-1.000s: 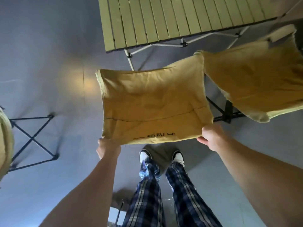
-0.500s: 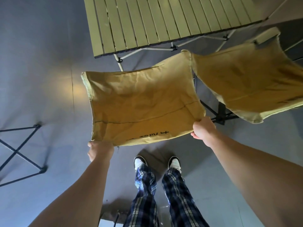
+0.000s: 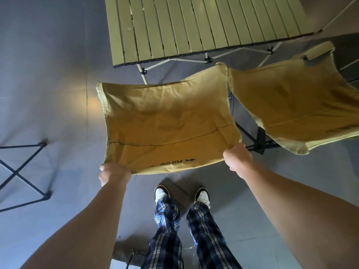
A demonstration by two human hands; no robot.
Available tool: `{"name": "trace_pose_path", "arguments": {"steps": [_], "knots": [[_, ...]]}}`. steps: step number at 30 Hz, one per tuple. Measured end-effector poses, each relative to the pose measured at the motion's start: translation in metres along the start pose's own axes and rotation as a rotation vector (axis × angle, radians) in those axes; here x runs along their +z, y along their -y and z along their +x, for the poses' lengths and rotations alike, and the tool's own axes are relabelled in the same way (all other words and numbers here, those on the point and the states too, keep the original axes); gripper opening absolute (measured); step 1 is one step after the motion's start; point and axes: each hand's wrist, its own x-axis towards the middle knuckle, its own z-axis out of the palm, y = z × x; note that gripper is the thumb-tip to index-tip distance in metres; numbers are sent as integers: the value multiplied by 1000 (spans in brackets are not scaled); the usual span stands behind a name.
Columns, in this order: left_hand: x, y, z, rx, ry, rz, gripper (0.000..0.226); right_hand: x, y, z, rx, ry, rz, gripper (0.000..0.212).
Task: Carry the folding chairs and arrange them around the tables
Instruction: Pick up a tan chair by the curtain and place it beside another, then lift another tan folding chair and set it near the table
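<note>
I see grey floor (image 3: 48, 74) with a warm light patch (image 3: 91, 102). Plaid trousers (image 3: 167, 230), white-toed shoes (image 3: 162, 193) planted on it below me.

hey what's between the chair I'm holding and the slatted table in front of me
In the head view, only bare grey floor and the slatted table's own folding legs lie between it and the held chair. The second chair stands off to the right.

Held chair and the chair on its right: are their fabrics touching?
Cannot tell. In the head view the held chair's far right corner meets the other chair's edge with no gap showing, but one may just overlap the other in depth.
</note>
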Motion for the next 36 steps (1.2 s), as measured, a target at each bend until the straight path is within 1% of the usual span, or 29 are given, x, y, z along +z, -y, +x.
{"name": "trace_pose_path", "arguments": {"steps": [2,4,5,7,9,12,14,17,18,20,21,22,23,24,25,26,28,31,33,36], "knots": [[2,5,5,-40,6,-5,49,1,2,-2,-26,-20,-58,38],[4,10,10,-20,0,1,50,2,4,-2,-73,-29,-115,22],[3,12,11,-20,1,-1,50,3,5,-3,-94,-26,-138,18],[2,17,13,-23,-6,-18,48,8,5,-4,-128,-19,-184,22],[0,19,13,-19,-25,-24,44,10,3,-4,-124,-27,-225,31],[0,20,16,3,-40,3,40,9,0,-4,-135,-93,-330,28],[0,21,16,-8,-41,-2,39,8,-1,1,-141,-127,-302,31],[-3,21,20,-10,-28,-1,39,9,5,1,-140,-104,-176,37],[-5,22,22,-14,-20,-25,38,9,7,-1,-114,-92,-155,35],[-9,22,25,-32,-3,-80,33,8,8,-12,-70,-108,-211,21],[-12,24,26,-42,13,-84,28,8,9,-16,-66,-125,-250,19],[-17,27,26,-57,36,-71,23,9,11,-22,-80,-149,-303,22],[-21,28,26,-59,60,-56,21,11,14,-29,-116,-189,-351,25],[-26,30,27,-56,82,-42,19,13,22,-37,-168,-226,-380,20],[-33,32,28,-49,96,-40,18,20,33,-47,-233,-237,-406,10],[-42,33,30,-28,101,-37,16,28,46,-60,-303,-215,-416,6],[-62,36,38,32,101,-34,15,54,77,-92,-435,-110,-419,19],[-111,51,56,86,100,-67,20,106,119,-156,-674,47,-479,20],[-146,67,69,111,118,-116,26,146,140,-199,-817,123,-528,21],[-205,96,91,135,99,-230,31,212,173,-255,-928,238,-570,25]]}}
